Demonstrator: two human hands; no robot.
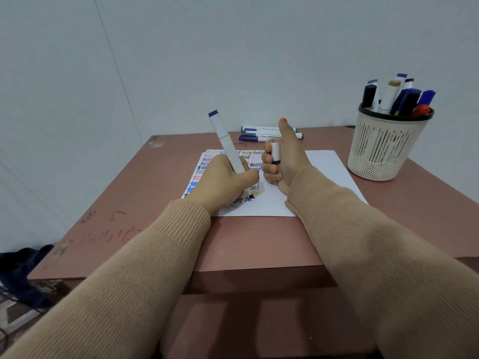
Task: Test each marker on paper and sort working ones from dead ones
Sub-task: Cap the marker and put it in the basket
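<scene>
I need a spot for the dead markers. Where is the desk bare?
Bare desk lies left of the paper and in a strip before it, at the near edge. Crowded: markers lying behind the paper, the basket at its right.

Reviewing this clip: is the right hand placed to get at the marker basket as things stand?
Probably yes: only bare paper and table lie between the right hand and the basket. But its fingers are curled round the marker cap, so picking anything out looks awkward.
</scene>
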